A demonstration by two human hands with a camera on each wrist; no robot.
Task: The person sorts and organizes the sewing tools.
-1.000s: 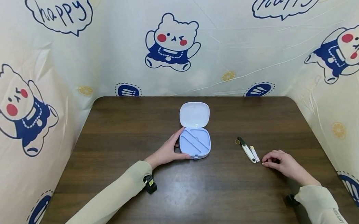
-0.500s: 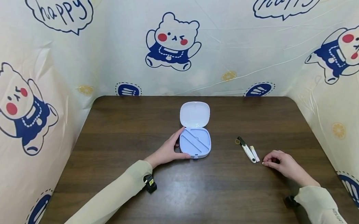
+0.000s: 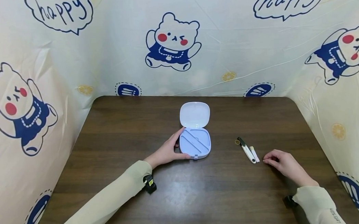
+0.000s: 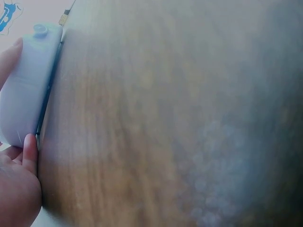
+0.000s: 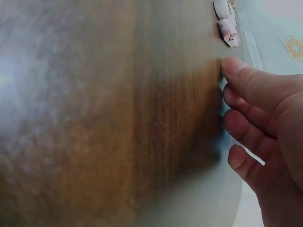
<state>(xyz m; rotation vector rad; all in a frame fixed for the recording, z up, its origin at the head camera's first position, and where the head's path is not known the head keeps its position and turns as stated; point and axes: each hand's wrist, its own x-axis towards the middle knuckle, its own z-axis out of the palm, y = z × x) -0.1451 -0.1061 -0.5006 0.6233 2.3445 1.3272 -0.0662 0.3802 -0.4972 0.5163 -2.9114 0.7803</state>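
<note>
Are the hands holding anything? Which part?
The left hand holds the open blue case by its left side and front left corner. I see nothing held in the right hand.

Blue case (image 3: 195, 145), slim tool (image 3: 247, 152), white piece (image 3: 254, 154) on brown table (image 3: 128, 129)

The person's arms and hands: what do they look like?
Pale cream left sleeve and right sleeve, the right with dark lettering. Left hand and right hand are ungloved. A black device sits at each wrist, the left one bearing a yellow patch.
</note>
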